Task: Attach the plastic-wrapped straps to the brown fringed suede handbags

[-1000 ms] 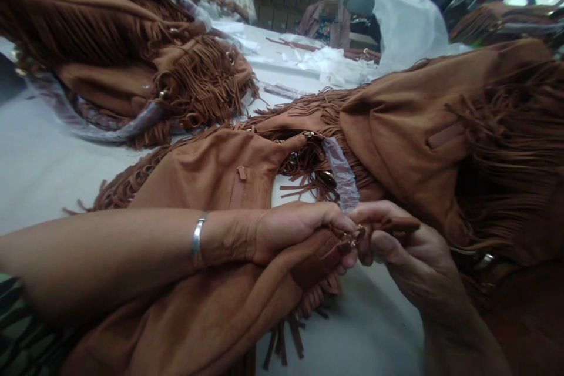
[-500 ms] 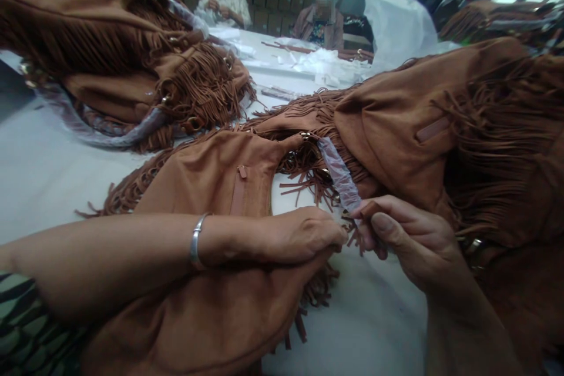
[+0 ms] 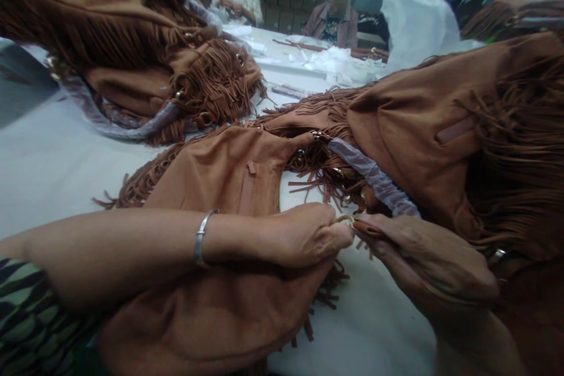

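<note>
A brown suede-like handbag [image 3: 207, 323] with fringe lies in front of me, its zipped opening curving between its two ends. My left hand [image 3: 308, 235], a silver bangle at its wrist, is closed at the near end of that opening, on a small gold metal ring [image 3: 346, 220]. Close against the ring, my right hand [image 3: 436, 258] pinches the brown end of a strap [image 3: 366, 225]; its fingertips are partly hidden. The bag's handle [image 3: 374, 173], wrapped in clear plastic, runs from the far end of the opening towards my right hand.
More fringed brown bags lie at the left [image 3: 127, 91] and the right [image 3: 409, 111]. Across the white table [image 3: 57, 170] are plastic scraps [image 3: 330, 61] and a large clear plastic bag [image 3: 418, 20]. Two people sit at the far side.
My right hand has turned over, knuckles now upward, and brought the strap end against the ring at my left hand. The wrapped handle has swung out to the right.
</note>
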`<act>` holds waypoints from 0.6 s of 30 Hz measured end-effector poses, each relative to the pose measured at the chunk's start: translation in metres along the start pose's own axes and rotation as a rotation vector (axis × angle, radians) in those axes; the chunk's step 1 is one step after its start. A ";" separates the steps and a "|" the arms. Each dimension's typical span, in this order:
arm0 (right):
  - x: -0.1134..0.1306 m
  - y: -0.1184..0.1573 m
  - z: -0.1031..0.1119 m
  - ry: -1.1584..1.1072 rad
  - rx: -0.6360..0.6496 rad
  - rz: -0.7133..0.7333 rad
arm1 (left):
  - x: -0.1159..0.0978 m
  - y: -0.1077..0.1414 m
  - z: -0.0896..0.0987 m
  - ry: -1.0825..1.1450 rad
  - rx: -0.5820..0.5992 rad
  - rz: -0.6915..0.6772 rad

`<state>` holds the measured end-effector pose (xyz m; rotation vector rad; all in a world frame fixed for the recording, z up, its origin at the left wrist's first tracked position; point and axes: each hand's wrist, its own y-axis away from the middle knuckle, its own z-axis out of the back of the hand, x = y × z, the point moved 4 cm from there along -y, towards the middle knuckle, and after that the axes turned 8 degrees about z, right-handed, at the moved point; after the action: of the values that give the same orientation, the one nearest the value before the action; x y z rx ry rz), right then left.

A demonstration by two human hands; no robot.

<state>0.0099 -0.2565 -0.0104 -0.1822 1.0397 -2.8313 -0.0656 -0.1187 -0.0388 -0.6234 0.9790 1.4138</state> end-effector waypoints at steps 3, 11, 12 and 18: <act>0.003 0.000 0.000 0.006 0.018 0.042 | 0.001 -0.001 -0.001 0.019 0.015 0.012; 0.011 -0.006 -0.003 0.212 0.011 0.250 | -0.001 0.003 0.001 0.007 -0.079 0.044; 0.011 -0.005 -0.003 0.223 0.010 0.255 | -0.001 0.004 0.001 -0.001 -0.091 0.053; 0.010 0.000 -0.007 0.241 0.022 0.266 | 0.000 0.005 0.002 -0.068 -0.126 0.037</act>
<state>-0.0014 -0.2535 -0.0152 0.2855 0.9891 -2.6647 -0.0696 -0.1163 -0.0368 -0.6485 0.8559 1.5282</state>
